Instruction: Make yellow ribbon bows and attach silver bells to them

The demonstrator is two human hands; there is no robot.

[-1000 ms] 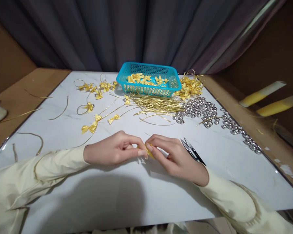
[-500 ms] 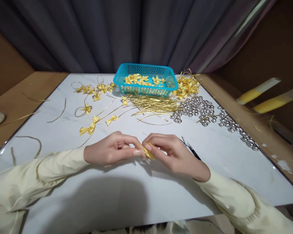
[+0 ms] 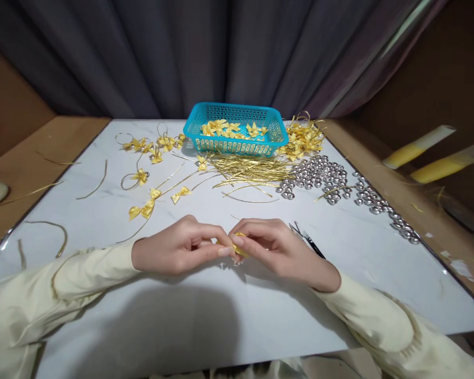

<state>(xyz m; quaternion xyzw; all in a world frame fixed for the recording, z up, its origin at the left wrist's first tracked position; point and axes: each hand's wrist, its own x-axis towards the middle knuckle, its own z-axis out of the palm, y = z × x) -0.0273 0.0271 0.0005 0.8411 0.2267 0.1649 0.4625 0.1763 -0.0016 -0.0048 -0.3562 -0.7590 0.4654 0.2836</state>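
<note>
Yellow satin ribbon piece (image 3: pixel 240 253) pinched between fingertips at center of white marble-patterned tabletop (image 3: pixel 300 321), mostly hidden by fingers. Left hand (image 3: pixel 187 247) closed on ribbon, thumb against forefinger; right hand (image 3: pixel 278 250) grips it from other side, fingertips meeting. Black-handled thread snips (image 3: pixel 315 247) just beyond right wrist. Farther back, blue plastic basket (image 3: pixel 190 123) holding yellow bows (image 3: pixel 219 127), gold cords (image 3: pixel 253 169) heaped before it, small silver pieces (image 3: pixel 319 171) scattered to right.
</note>
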